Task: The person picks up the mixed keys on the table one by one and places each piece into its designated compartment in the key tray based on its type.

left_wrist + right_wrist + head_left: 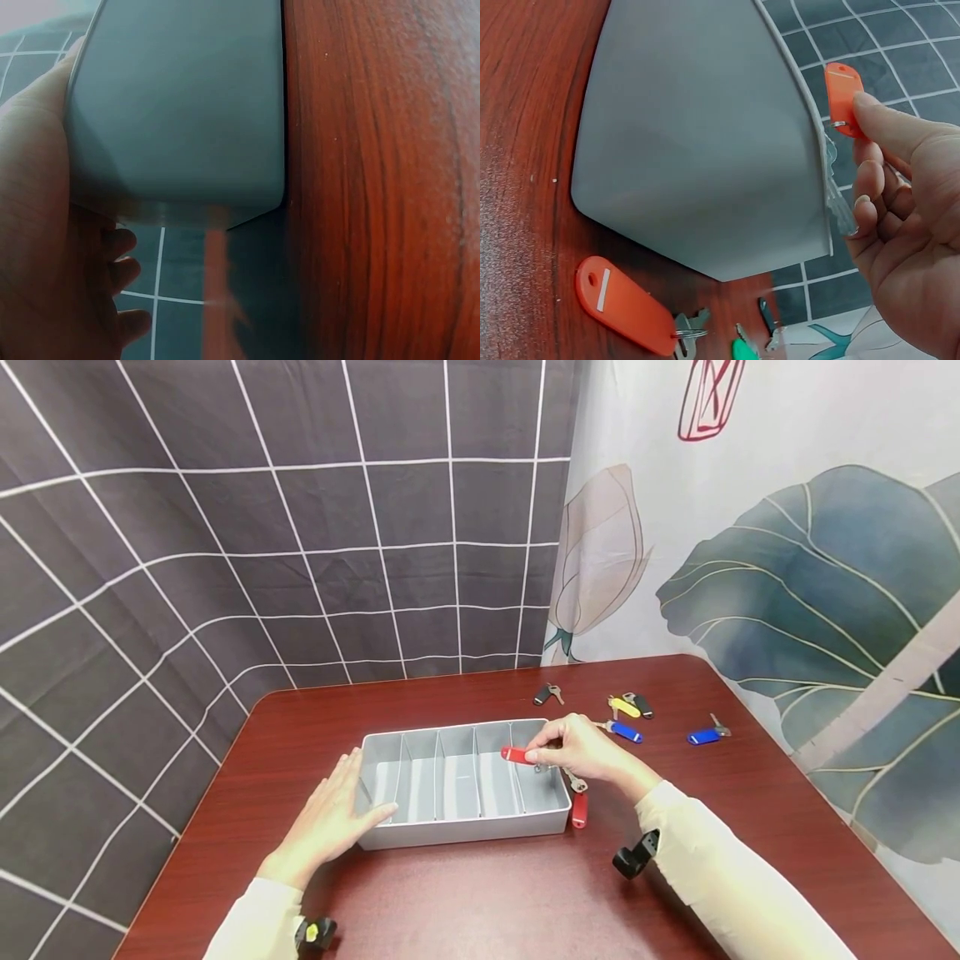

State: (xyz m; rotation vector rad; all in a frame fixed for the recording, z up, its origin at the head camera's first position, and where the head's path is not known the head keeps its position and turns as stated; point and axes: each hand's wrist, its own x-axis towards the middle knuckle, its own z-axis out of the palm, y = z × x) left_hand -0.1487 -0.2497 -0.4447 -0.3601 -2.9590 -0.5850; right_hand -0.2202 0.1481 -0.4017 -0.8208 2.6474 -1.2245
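Note:
My right hand (581, 747) pinches a red key tag (515, 755) between thumb and fingers, above the right end of a grey divided tray (461, 832). In the right wrist view, a metal key (843, 213) hangs from that tag (843, 94) beside the tray's rim. My left hand (330, 806) rests against the tray's left end, fingers extended along its outside and thumb reaching over the front rim. Another red key tag (580, 810) with a key lies on the table by the tray's right end.
Further right on the brown table (465, 893) lie a blue key tag (627, 732), a yellow tag (624, 707) beside a black tag (643, 706), and another blue tag (703, 737). One more black tag (542, 695) lies behind the tray. Curtains hang along the table's back edge.

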